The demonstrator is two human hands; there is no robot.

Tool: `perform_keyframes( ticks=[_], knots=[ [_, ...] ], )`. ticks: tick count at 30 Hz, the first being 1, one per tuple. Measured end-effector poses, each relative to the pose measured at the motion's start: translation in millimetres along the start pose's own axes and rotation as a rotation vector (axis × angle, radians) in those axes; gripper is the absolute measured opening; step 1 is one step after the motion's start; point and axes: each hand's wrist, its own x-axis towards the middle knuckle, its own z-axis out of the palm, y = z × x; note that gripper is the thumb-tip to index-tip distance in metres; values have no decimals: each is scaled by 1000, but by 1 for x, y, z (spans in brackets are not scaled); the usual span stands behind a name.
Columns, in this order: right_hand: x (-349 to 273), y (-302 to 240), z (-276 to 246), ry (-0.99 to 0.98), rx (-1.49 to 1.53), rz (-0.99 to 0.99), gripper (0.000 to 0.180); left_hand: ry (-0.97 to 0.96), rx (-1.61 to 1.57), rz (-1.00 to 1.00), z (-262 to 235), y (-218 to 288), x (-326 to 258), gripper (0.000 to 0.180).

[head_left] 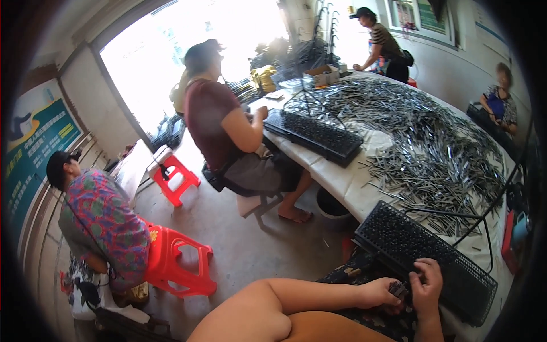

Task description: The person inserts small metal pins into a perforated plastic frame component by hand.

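Note:
My left hand [383, 294] is closed over my lap around a small bunch of dark pieces [400, 289], too small to make out in detail. Close beside it, my right hand [428, 284] has its fingers curled and the thumb bent in; whatever they pinch cannot be made out. Just beyond both hands, at the table's near edge, lies a long black perforated tray [480, 285] with many small black pieces in its left part. Past the tray, a broad heap of thin metal strips [439, 165] covers much of the white-covered table [347, 181].
A second black tray [336, 145] sits before a co-worker in a maroon shirt [213, 108]. Thin black rods [484, 222] rise beside my tray. Red stools [176, 262] and another seated person [105, 222] are at left. A dark bucket [331, 206] stands under the table edge.

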Motion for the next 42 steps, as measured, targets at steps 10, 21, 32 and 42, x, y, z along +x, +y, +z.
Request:
perform_keyframes(
  ticks=[10,21,32,42],
  knots=[
    [-9,2,31,-559,203,-191,35,-123,602,205,-20,0,-2,28],
    [-16,11,29,-760,194,-151,67,-220,471,-73,-16,14,-5,20],
    [-15,-2,29,-773,189,-120,66,-302,718,33,-10,24,-15,22],
    [-1,-7,26,-819,-164,-508,62,-238,596,218,-5,11,-17,33]
  ],
)
